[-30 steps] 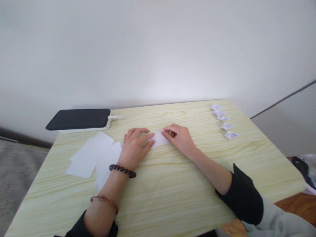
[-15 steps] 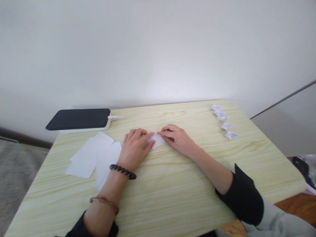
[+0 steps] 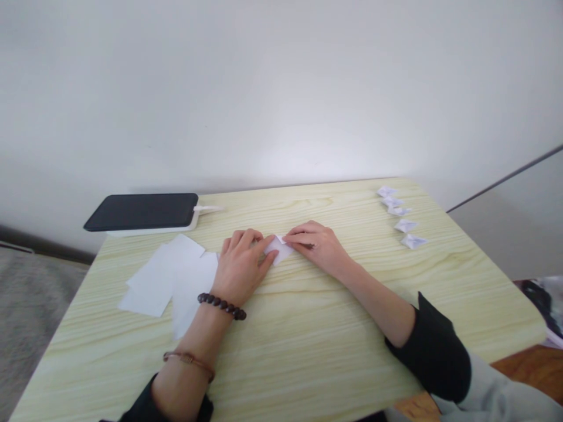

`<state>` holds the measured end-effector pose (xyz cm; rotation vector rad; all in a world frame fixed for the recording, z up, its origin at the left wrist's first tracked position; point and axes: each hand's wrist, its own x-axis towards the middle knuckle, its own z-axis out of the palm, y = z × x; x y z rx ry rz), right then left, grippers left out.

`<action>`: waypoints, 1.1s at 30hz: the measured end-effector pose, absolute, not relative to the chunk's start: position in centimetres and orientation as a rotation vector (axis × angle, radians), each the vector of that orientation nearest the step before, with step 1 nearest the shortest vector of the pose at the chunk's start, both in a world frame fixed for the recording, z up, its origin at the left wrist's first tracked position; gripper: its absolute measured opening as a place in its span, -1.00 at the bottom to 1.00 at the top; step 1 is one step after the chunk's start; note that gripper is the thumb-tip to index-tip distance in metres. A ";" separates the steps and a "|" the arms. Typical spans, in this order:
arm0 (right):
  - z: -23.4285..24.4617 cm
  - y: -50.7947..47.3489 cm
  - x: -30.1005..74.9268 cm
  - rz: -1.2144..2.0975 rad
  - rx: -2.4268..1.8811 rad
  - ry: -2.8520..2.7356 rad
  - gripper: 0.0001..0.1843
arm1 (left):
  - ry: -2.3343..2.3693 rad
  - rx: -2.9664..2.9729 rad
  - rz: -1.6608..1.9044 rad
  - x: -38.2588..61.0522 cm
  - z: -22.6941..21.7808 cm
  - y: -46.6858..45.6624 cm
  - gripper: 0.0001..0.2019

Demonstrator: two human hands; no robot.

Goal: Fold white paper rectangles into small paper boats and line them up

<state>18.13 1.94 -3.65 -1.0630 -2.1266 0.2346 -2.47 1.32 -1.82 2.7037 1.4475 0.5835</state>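
Note:
A small white paper piece [image 3: 278,248], partly folded, lies on the light wooden table [image 3: 308,334] between my hands. My left hand [image 3: 241,265] rests on its left part, fingers stretched flat and pressing it down. My right hand [image 3: 317,246] covers its right part, fingers together and pressing along the fold. A dark bead bracelet and a thin brown cord sit on my left wrist. Most of the paper is hidden under the fingers.
Several loose white sheets [image 3: 171,279] lie left of my left hand. A black phone [image 3: 143,211] rests on a white slab with a plugged cable at the back left. Several small folded paper shapes [image 3: 399,215] stand in a row at the back right edge.
My right hand has slid left over the paper and folded its right part inward, so less paper shows. My left hand has stayed in place.

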 end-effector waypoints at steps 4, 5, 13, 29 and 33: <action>-3.7 2.2 18.4 0.195 -0.983 -2.170 -0.80 | 1.459 2.709 0.590 -2.5 -1.9 1.3 -0.67; -3.7 2.2 18.5 0.195 -0.979 -2.182 -0.80 | 1.457 2.716 0.591 -2.5 -1.9 1.3 -0.67; -3.2 2.0 18.6 0.227 -0.976 -2.247 -0.77 | 1.446 2.748 0.580 -2.6 -1.9 1.3 -0.69; -2.8 1.8 18.5 0.251 -0.990 -2.276 -0.75 | 1.457 2.787 0.538 -2.5 -1.8 1.2 -0.69; -2.7 1.7 18.5 0.237 -0.994 -2.293 -0.75 | 1.462 2.790 0.531 -2.5 -1.8 1.2 -0.69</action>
